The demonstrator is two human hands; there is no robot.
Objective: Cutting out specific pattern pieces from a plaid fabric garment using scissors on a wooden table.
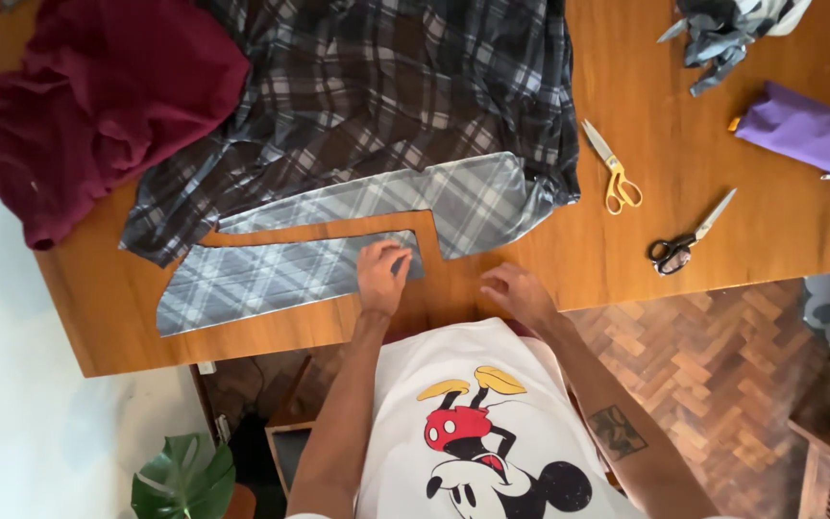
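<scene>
The cut strip of grey plaid cloth (271,279) lies flat near the front edge of the wooden surface (626,96), running off to the person's left. The left hand (381,274) sits on its right end, fingers curled down and pinching the cloth's edge. The right hand (516,291) rests on bare wood just beside it, fingers loosely bent, holding nothing.

I would judge the strip light, soft and floppy, the sort of thin woven stuff that slides easily on polished wood and wrinkles if pulled from one corner. The ends or a long edge look like the best places to take hold, with a flat palm to keep it from shifting.

Just behind it lies a second cut piece (473,202) of the same plaid, longer and bent at the right end; a gap of wood shows between the two. Behind that lies the darker plaid shirt (377,86), spread and rumpled.

Counting: two cut plaid pieces, one plaid shirt, one dark red garment (98,96) heaped at the left corner and spilling over the edge. Two pairs of scissors lie to the right, well apart from the hands: one with yellow handles (614,168), one with black handles (686,240). Farther right are one folded purple cloth (804,130) and one bundle of grey scraps (722,34).
</scene>
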